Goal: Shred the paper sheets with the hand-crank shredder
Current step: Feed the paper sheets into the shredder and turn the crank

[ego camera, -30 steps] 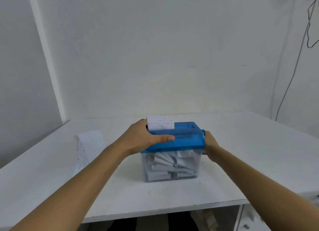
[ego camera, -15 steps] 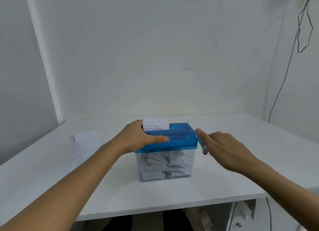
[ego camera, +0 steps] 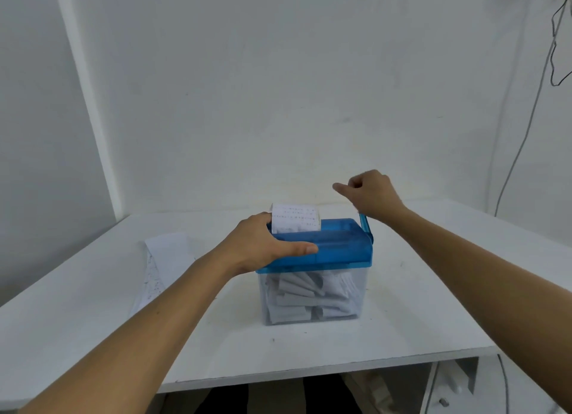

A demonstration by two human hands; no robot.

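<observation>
Head view: one hand-crank shredder (ego camera: 334,249) stands at frame centre, back from the counter's (ego camera: 433,289) front edge, with bare counter to its right. The left grip (ego camera: 260,246) clasps its blue lid (ego camera: 340,243) beside one printed sheet (ego camera: 295,217) upright in the slot. The right grip (ego camera: 371,197) is clenched around the raised crank (ego camera: 366,227). Loose paper (ego camera: 167,258) lies at the left, sheet count unclear.
</observation>
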